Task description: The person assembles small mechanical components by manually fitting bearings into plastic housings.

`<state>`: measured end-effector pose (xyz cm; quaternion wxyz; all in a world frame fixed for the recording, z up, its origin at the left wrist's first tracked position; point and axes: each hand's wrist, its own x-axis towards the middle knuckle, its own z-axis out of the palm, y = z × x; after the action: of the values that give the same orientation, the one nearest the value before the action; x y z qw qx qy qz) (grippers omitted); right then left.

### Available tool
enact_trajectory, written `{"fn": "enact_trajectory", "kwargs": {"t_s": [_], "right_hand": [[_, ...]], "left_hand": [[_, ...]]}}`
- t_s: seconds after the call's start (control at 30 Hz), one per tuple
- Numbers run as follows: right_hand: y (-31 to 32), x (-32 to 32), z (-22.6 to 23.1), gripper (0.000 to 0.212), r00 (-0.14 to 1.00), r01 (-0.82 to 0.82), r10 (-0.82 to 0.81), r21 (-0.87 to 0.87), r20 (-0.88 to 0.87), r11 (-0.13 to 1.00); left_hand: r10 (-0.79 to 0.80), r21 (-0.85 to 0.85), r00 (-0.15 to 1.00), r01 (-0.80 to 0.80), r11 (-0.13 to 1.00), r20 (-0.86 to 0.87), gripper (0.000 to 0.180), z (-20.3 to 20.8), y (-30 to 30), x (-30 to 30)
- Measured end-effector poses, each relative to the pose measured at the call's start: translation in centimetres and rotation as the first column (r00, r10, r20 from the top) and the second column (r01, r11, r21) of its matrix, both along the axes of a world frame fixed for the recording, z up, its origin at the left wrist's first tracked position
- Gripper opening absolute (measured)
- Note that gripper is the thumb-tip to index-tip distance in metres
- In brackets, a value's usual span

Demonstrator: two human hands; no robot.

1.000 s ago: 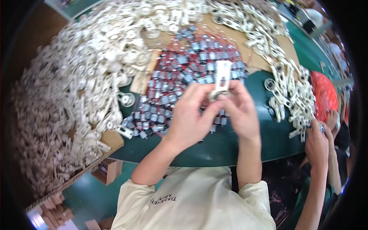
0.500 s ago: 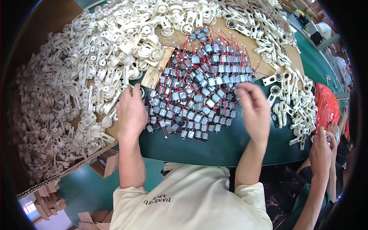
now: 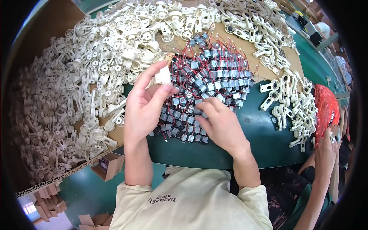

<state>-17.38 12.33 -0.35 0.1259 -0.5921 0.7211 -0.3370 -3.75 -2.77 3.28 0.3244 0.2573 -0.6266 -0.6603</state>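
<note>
My left hand [image 3: 141,109] is raised at the left edge of the motor pile. Between its thumb and fingers it holds a white plastic housing [image 3: 163,76], whose lower part is hidden by the hand. My right hand [image 3: 226,128] reaches into the pile of small grey motors [image 3: 230,73], which have thin red wires with white connectors. Its thumb and fingers close around one small motor [image 3: 197,109], partly covered by the fingertips. Left of my left hand lies a large heap of white plastic housings [image 3: 111,61].
More white housings with dark round inserts [image 3: 285,92] lie to the right. A red plastic bag [image 3: 326,107] stands beyond them, near a co-worker's hand [image 3: 326,147]. Cardboard [image 3: 289,57] covers part of the green table [image 3: 253,142]. An open carton [image 3: 109,165] stands below its left edge.
My left hand has come up and right out of the housing heap with a white housing. My right hand has moved left and down onto a motor in the pile.
</note>
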Motion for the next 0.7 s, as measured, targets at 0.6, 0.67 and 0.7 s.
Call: {"fn": "enact_trajectory", "kwargs": {"t_s": [0.6,0.67,0.7], "right_hand": [[0.6,-1.2,0.8,0.018,0.524,0.432,-0.015,-0.251,0.852,0.866],[0.7,-0.9,1.0,0.019,0.492,0.397,-0.057,-0.165,0.869,0.903],[0.8,-0.8,0.9,0.021,0.488,0.360,-0.028,-0.172,0.873,0.917]], "left_hand": [[-0.122,0.498,0.845,0.417,0.760,-0.520,0.024,-3.1,0.1,-3.6],[-0.140,0.491,0.846,0.425,0.761,-0.515,0.023,-3.4,0.3,-3.7],[-0.168,0.473,0.843,0.439,0.764,-0.511,0.023,-3.4,0.4,-3.7]]}}
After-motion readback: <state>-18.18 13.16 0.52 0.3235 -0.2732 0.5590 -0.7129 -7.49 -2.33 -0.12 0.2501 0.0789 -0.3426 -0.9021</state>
